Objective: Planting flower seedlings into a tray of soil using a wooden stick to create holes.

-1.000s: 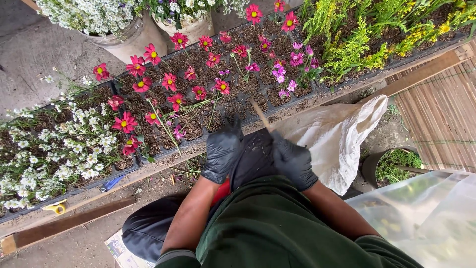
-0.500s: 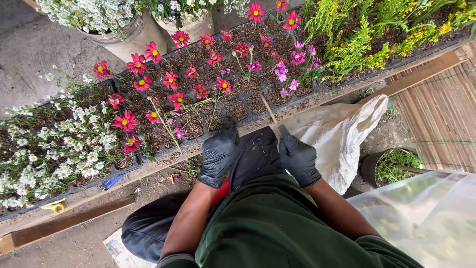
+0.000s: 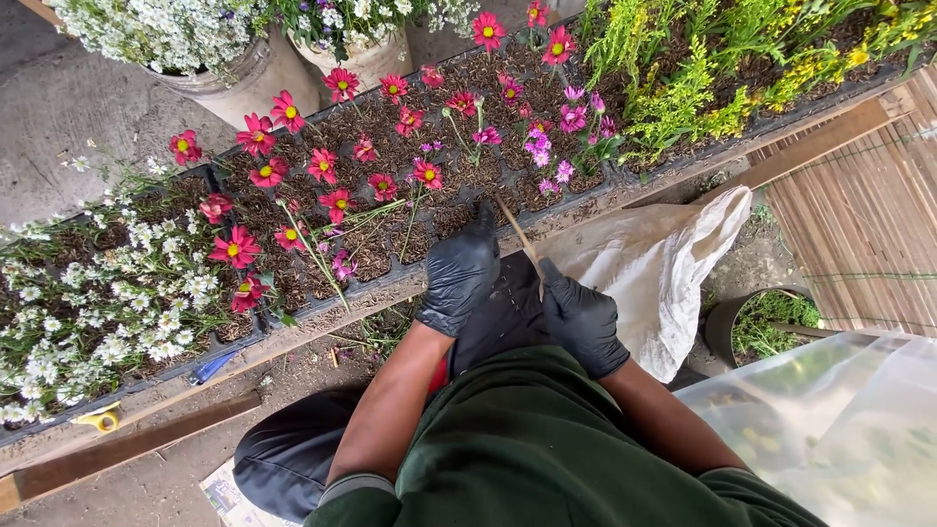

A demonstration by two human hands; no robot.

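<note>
Both my hands wear black gloves. My left hand (image 3: pixel 459 275) reaches forward, its fingertips at the near edge of the black seedling tray (image 3: pixel 390 283) of soil cells. My right hand (image 3: pixel 583 320) is closed on a thin wooden stick (image 3: pixel 514 226) that points up and left toward the tray's empty cells. Red daisy-like flowers (image 3: pixel 322 166) and small pink flowers (image 3: pixel 556 127) stand in the tray. A dark cloth (image 3: pixel 498 312) lies on my lap between my hands.
White flowers (image 3: pixel 117 293) fill the left tray, yellow-green plants (image 3: pixel 703 78) the right one. Two pale buckets (image 3: pixel 254 68) of flowers stand behind. A white sack (image 3: pixel 664 263), a black pot (image 3: pixel 761 327), clear plastic (image 3: pixel 839 420), a bamboo mat (image 3: pixel 869 224) and a wooden plank (image 3: pixel 127 444) surround me.
My left hand has moved forward to the tray's edge. My right hand has shifted slightly with the stick, whose tip stays near the tray.
</note>
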